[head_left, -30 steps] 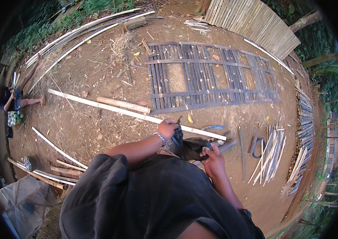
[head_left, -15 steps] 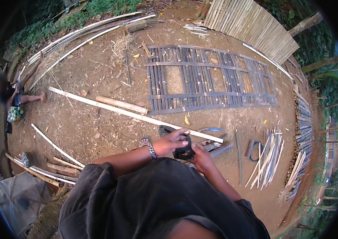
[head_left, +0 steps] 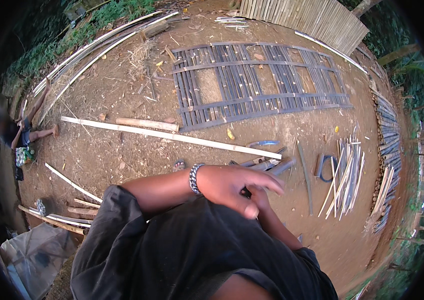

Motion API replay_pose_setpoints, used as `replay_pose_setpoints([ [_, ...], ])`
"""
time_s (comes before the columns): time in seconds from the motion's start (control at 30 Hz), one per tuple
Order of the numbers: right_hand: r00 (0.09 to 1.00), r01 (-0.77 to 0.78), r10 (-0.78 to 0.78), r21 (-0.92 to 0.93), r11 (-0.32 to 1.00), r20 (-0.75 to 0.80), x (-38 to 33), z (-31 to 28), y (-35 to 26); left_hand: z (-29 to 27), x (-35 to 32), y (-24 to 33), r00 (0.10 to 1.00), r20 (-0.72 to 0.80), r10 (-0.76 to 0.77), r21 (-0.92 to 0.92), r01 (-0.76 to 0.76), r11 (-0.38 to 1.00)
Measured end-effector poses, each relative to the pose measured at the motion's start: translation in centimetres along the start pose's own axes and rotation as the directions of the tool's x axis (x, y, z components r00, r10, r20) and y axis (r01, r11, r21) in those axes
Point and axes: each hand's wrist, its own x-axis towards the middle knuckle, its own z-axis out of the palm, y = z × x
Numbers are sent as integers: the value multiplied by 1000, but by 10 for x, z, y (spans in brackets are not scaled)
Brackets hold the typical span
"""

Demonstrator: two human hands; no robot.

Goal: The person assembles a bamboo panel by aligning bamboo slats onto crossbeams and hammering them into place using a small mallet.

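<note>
My left hand (head_left: 229,187), with a chain bracelet (head_left: 195,179) at its wrist, reaches across in front of my dark shirt (head_left: 187,250). Its fingers stretch to the right, and the thumb is held apart below them. Behind it, my right hand (head_left: 258,197) is mostly covered, so its grip cannot be made out. A small dark patch (head_left: 245,192) shows in the gap between the left thumb and fingers; what it belongs to is hidden. Just beyond the hands, dark bamboo pieces (head_left: 282,166) lie on the ground, near a long pale bamboo strip (head_left: 172,137).
A slatted dark bamboo panel (head_left: 262,98) lies ahead on the dirt. To the right are a black frame-like object (head_left: 319,167), loose strips (head_left: 344,180) and stacked bamboo (head_left: 386,135). A person (head_left: 9,130) sits at far left; plastic sheeting (head_left: 32,255) is near left.
My left hand has swung right and closer, over the right hand. The black round thing seen between both hands earlier is now almost wholly hidden. The view has shifted slightly.
</note>
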Motion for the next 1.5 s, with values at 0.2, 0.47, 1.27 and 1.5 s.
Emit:
replay_pose_setpoints([
  [0.2,790,-531,545,129,837,-282,-44,-82,58,76,79,80,651,195,734,-477,-591,651],
  [0.47,765,-611,519,-685,396,-382,-122,-164,107,165,125,60,386,-195,902,-606,-770,199],
  [1.27,788,-609,501,-335,719,-358,-107,-160,124,160,143,61,447,-31,894,-579,-737,349],
  [1.5,789,-612,512,-366,701,-340,-96,-166,138,111,112,59,688,224,691,-401,-581,708],
])
